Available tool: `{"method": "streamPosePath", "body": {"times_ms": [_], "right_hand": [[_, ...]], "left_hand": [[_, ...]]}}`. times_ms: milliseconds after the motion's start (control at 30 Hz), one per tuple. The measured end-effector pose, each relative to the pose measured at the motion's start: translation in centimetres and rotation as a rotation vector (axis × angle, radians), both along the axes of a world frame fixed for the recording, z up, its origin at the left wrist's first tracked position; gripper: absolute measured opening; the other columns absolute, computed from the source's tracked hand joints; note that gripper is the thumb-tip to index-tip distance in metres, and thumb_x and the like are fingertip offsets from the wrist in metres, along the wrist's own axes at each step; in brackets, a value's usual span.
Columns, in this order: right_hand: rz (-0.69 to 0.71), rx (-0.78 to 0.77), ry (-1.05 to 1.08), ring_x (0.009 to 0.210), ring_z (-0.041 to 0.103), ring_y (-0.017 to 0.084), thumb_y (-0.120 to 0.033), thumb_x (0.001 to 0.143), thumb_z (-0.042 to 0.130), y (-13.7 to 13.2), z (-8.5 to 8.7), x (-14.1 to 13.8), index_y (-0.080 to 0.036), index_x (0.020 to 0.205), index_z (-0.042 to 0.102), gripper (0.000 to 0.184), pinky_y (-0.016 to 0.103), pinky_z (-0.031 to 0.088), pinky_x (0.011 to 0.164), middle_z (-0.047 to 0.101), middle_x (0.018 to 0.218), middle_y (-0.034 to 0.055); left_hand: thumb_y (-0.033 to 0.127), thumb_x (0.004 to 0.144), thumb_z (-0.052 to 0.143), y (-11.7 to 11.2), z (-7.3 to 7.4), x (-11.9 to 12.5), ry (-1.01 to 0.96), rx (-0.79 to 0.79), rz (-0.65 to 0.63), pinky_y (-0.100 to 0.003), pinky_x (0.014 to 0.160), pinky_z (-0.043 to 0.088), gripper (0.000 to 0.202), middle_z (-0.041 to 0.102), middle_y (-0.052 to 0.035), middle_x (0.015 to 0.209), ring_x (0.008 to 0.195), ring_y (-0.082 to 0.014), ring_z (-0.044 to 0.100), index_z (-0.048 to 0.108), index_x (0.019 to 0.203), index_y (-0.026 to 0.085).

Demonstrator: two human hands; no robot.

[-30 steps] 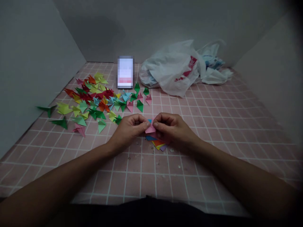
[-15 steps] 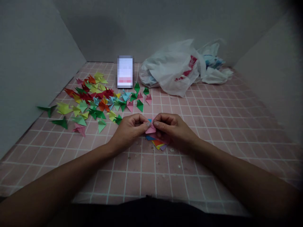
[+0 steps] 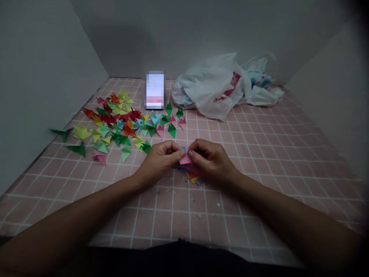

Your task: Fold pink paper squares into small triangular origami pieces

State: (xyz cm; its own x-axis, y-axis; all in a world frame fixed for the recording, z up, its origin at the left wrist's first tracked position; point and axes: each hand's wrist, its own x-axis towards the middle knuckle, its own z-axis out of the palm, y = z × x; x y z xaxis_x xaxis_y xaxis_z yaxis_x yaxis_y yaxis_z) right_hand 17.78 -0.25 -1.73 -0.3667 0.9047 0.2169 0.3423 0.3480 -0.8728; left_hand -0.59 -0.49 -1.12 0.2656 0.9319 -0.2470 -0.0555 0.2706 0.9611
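Note:
My left hand [image 3: 159, 159] and my right hand [image 3: 210, 159] meet at the middle of the pink tiled surface, both with fingers curled and pinching a small pink piece of paper [image 3: 185, 158] between them. Under my right hand lies a small stack of coloured paper squares [image 3: 192, 177], mostly hidden. To the left spreads a scatter of several folded paper triangles [image 3: 121, 123] in green, red, yellow, blue and pink.
A phone [image 3: 155, 89] stands upright at the back centre. A crumpled white plastic bag [image 3: 215, 86] lies at the back right. Grey walls [image 3: 34, 84] close in the left, back and right sides. The pink tiled surface [image 3: 273, 146] stretches to the right.
Both hands stay pinched on the pink paper with only small finger shifts. The view has tilted slightly, so everything sits a little lower and to the right.

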Motion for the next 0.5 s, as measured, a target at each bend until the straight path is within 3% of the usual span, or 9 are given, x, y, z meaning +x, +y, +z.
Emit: {"method": "streamPosePath", "body": {"times_ms": [100,200,367,500], "right_hand": [[-0.027,0.329,-0.055,0.078,0.057,0.018,-0.028,0.091,0.064,-0.03,-0.32,0.1,-0.02,0.088,0.062,0.009,0.033,0.046,0.071,0.061,0.084,0.0039],[0.057,0.536,-0.15,0.083,0.058,0.021,-0.031,0.092,0.065,-0.35,-0.65,-0.01,-0.021,0.095,0.066,0.01,0.035,0.049,0.073,0.061,0.091,0.0069],[0.002,0.642,-0.254,0.075,0.054,0.019,-0.018,0.096,0.054,-0.86,-0.97,-0.33,-0.02,0.087,0.068,0.017,0.033,0.047,0.066,0.059,0.083,0.007],[0.006,0.656,-0.263,0.074,0.055,0.019,-0.018,0.097,0.053,-0.81,-0.99,-0.29,-0.018,0.089,0.069,0.017,0.033,0.047,0.066,0.06,0.082,0.0081]], "left_hand": [[0.037,0.068,0.082,0.16,-0.37,-0.06,-0.049,-0.023,0.074,-0.027,0.068,0.055,0.03,0.064,0.0012,0.071,0.066,-0.0116,0.061,0.062,0.071,0.016],[0.037,0.068,0.083,0.2,-0.64,-0.17,-0.058,-0.011,0.132,-0.027,0.069,0.055,0.031,0.064,0.0009,0.072,0.067,-0.0116,0.061,0.061,0.071,0.016],[0.035,0.071,0.081,-0.24,-0.83,-0.05,-0.108,-0.003,0.141,-0.028,0.073,0.054,0.027,0.066,-0.0002,0.075,0.071,-0.0124,0.063,0.062,0.073,0.016],[0.033,0.072,0.081,-0.57,-0.88,0.16,-0.154,-0.009,0.152,-0.027,0.075,0.054,0.026,0.069,-0.0004,0.077,0.073,-0.0119,0.065,0.063,0.076,0.015]]}}
